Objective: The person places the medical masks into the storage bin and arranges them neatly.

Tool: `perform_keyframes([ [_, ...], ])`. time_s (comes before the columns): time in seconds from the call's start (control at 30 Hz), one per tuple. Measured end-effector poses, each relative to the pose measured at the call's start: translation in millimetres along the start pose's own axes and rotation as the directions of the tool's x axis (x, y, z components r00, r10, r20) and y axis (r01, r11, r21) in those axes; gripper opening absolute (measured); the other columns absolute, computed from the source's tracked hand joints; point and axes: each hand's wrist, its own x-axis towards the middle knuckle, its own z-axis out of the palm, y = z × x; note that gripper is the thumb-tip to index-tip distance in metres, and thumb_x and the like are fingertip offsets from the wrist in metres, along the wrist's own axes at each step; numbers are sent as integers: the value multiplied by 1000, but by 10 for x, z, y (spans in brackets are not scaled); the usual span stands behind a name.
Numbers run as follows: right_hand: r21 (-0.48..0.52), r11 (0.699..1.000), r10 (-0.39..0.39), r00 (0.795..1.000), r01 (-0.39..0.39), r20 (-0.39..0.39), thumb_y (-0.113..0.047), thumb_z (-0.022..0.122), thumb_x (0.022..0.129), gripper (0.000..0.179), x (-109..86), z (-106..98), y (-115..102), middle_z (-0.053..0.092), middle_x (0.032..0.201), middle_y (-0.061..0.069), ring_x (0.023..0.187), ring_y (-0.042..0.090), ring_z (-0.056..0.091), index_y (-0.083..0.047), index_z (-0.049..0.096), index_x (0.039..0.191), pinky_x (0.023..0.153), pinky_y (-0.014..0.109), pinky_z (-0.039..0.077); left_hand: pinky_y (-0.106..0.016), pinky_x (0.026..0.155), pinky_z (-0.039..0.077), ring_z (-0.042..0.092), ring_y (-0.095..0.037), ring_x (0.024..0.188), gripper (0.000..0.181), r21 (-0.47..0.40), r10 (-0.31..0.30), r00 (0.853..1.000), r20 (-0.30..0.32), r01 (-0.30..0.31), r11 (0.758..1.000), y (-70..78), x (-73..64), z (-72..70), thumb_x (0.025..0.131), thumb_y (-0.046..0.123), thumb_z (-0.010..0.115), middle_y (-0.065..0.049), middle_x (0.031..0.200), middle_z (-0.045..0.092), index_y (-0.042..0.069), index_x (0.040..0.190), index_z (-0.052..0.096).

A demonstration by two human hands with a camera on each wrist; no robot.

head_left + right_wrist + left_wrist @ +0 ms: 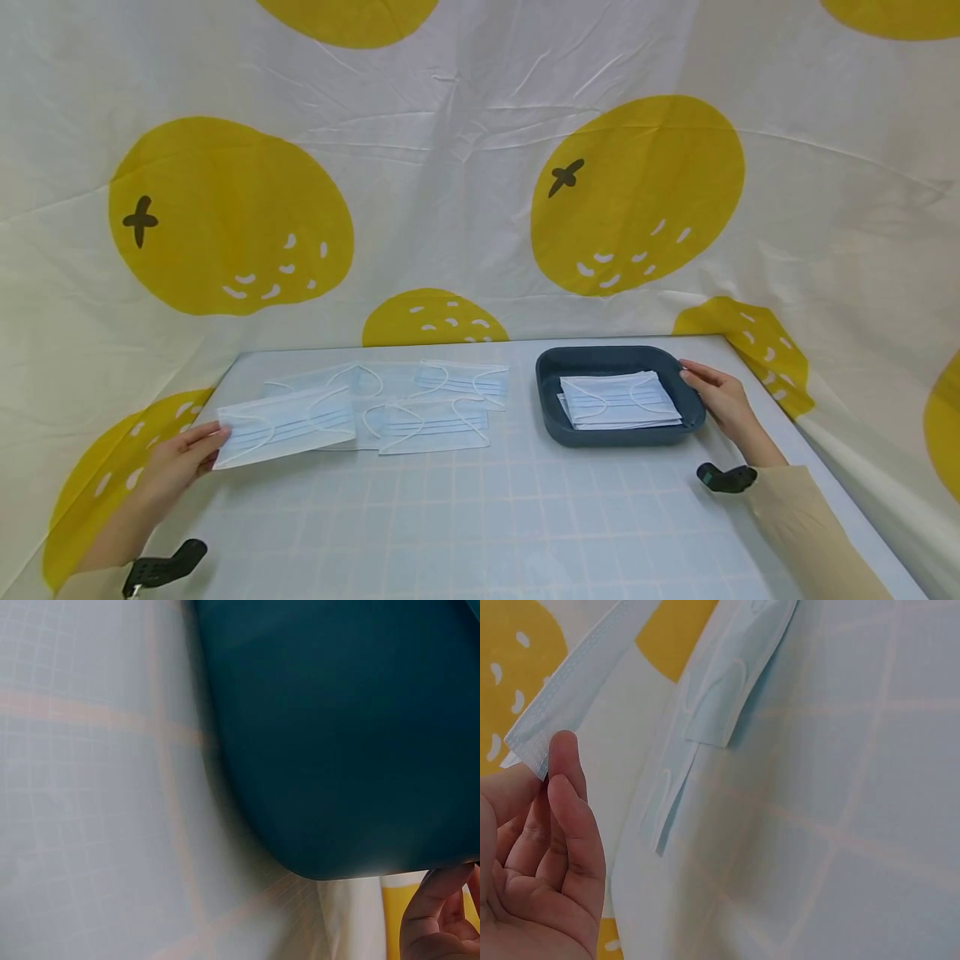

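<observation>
Clock positions are read from the middle of the tabletop (pixel 525 517), far edge at 12. The left hand (pixel 180 454), at 9 o'clock, pinches the near-left corner of a pale blue mask (pixel 288 427) between thumb and fingertips. This mask is raised above the tabletop, its long axis running close to 9-to-3, free end tipped slightly toward 2, ear loops on the visible face. Beyond it, at 11 o'clock, loose masks (pixel 435 429) lie flat and overlapping, the nearest one's long axis about 9-to-3. At 2 o'clock the right hand (pixel 723 408) holds the rim of a dark blue tray (pixel 615 439), thumb and fingers closed on its right side. The tray contains a slightly fanned mask stack (pixel 618 400), loops upward, long axis near 9-to-3. Behind hangs a fruit-patterned cloth (pixel 450 208).
</observation>
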Motion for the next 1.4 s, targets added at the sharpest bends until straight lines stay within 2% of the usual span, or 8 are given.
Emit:
perform_keyframes([
  [0.3,-2,1000,-8,1000,8,-5,-46,46,98,66,-14,26,-9,30,155,20,141,35,29,-6,32,149,114,48,29,-15,77,55,60,-4,81,78,-12,47,998,34,-47,999,94,19,168,96,48,50,33,90,54,-8,146,28],
  [0.53,-5,1000,-7,1000,7,-6,-47,47,98,67,-3,24,15,30,155,19,141,34,30,-7,32,149,113,46,30,-15,75,54,59,-5,78,74,-62,100,994,45,-97,993,125,67,316,96,45,52,31,88,58,-10,143,32],
  [0.93,-2,1000,-18,1000,18,-6,-47,46,98,67,9,24,20,30,155,19,141,35,30,-6,33,149,114,46,29,-13,76,53,56,-3,81,74,-110,103,992,70,-95,989,245,128,535,97,45,51,28,90,56,-9,144,30],
  [1.4,9,1000,-8,1000,8,-4,-47,48,97,67,0,13,8,30,155,18,141,34,30,-6,33,148,114,46,29,-14,74,53,55,-1,78,70,-154,154,985,79,-141,978,462,243,760,97,43,53,23,89,56,-7,141,34],
])
